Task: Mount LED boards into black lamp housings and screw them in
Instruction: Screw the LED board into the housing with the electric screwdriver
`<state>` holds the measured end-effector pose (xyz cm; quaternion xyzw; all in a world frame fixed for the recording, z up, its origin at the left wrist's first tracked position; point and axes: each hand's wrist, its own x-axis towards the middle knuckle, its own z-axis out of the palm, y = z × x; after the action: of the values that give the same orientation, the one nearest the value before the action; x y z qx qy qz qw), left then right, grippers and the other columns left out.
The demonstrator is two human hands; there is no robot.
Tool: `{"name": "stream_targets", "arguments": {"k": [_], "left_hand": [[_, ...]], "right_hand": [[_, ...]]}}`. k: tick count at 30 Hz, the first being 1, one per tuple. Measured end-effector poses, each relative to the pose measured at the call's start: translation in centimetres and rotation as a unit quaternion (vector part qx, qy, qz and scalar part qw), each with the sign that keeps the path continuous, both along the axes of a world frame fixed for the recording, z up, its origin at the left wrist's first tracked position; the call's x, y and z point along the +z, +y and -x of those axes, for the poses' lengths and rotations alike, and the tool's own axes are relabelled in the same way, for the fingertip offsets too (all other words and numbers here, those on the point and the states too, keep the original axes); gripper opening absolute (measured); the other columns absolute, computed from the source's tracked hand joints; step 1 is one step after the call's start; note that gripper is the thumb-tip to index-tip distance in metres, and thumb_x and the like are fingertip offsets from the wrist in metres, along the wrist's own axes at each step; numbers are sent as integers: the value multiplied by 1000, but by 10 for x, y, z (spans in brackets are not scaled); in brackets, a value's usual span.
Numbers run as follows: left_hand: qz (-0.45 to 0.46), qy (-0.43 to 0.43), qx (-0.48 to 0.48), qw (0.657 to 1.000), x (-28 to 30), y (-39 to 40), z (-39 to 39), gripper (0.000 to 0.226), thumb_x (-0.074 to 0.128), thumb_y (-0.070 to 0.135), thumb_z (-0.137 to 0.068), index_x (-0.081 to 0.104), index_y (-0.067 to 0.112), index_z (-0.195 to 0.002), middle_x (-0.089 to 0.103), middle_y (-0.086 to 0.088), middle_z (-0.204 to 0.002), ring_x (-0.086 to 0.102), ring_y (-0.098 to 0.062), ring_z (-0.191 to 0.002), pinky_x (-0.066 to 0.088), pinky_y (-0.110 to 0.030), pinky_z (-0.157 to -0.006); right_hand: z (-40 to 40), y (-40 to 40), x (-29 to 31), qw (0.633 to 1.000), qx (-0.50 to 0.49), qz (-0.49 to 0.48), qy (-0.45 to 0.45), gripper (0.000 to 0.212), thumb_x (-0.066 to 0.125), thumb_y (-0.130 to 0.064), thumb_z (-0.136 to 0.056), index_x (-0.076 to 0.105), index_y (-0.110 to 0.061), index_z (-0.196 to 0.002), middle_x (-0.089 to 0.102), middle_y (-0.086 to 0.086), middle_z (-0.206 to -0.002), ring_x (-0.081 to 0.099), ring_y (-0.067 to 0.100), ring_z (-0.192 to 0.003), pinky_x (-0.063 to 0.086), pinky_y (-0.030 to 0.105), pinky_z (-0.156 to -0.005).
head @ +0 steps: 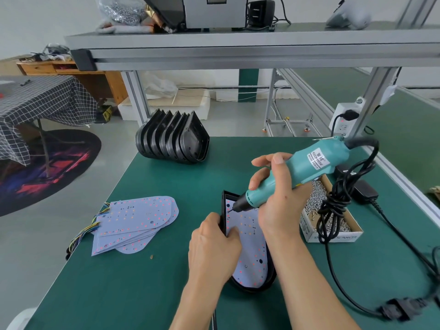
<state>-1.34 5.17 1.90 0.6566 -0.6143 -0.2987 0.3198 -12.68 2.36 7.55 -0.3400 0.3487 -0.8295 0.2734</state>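
Observation:
A black lamp housing lies on the green table with a white LED board seated inside it. My left hand grips the housing's left edge, fingertips on the board. My right hand holds a teal electric screwdriver, tilted down to the left. Its bit touches the board at the upper left corner, near a screw hole.
A fanned pile of white LED boards with coloured wires lies at the left. A row of black housings stands at the table's far edge. A cardboard box of screws sits to the right, under the screwdriver's coiled black cable.

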Motion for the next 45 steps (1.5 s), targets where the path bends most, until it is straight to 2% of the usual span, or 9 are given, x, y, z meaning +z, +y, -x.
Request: {"name": "stream_targets", "arguments": {"k": [10,13,17,21,25,36,41,45], "left_hand": [[37,-2,1,999,7,10,7,36,64,28,-91,34,24,-71,44,7,-58,40,-16,-54,25,-30,-50],[33,4,1,999,6,11,7,34,64,27,-91,36,22,-73,43,6,-57,40,-17,-53,25,-31,-50],[35,17,3,999,6,12,3,34,65,27,-92,38,20,-73,43,6,-56,40,-18,-55,27,-32,-51],[35,40,3,999,2,11,2,34,68,26,-90,40,18,-72,45,9,-52,37,-16,-53,29,-32,-52],[43,54,-9,998,2,11,2,33,68,25,-91,42,17,-73,49,17,-57,40,-13,-56,29,-30,-51],[33,68,-13,997,-2,8,1,36,68,25,-92,39,17,-72,47,15,-56,37,-14,-55,30,-31,-52],[27,69,-12,997,-1,8,0,29,68,26,-92,47,16,-75,48,14,-56,38,-14,-55,35,-33,-54],[39,61,-15,997,0,9,0,31,68,25,-92,45,17,-74,49,14,-58,38,-16,-56,35,-33,-54]], "right_hand": [[6,15,11,999,-23,30,-15,14,62,-28,-92,61,-35,-79,69,7,-80,51,22,-45,42,30,-57],[8,19,14,998,-21,43,-39,10,63,-29,-91,59,-26,-83,68,9,-80,51,22,-45,41,29,-56],[12,22,17,997,-20,53,-57,17,63,-29,-92,54,-17,-86,67,9,-80,50,21,-45,40,28,-54],[9,22,16,997,-25,48,-48,11,63,-28,-91,57,-23,-84,66,10,-79,50,22,-44,40,30,-56],[7,20,11,998,-22,39,-54,11,63,-28,-90,58,-27,-80,65,10,-78,49,22,-43,39,31,-57],[5,16,6,997,-27,45,-62,11,62,-26,-91,56,-22,-83,65,10,-76,48,22,-42,40,29,-55],[5,14,4,996,-28,42,-70,18,63,-28,-90,52,-15,-86,65,9,-75,47,21,-42,39,29,-55],[3,15,5,997,-35,43,-58,12,62,-27,-91,55,-21,-84,66,9,-75,47,21,-41,40,29,-56]]}}
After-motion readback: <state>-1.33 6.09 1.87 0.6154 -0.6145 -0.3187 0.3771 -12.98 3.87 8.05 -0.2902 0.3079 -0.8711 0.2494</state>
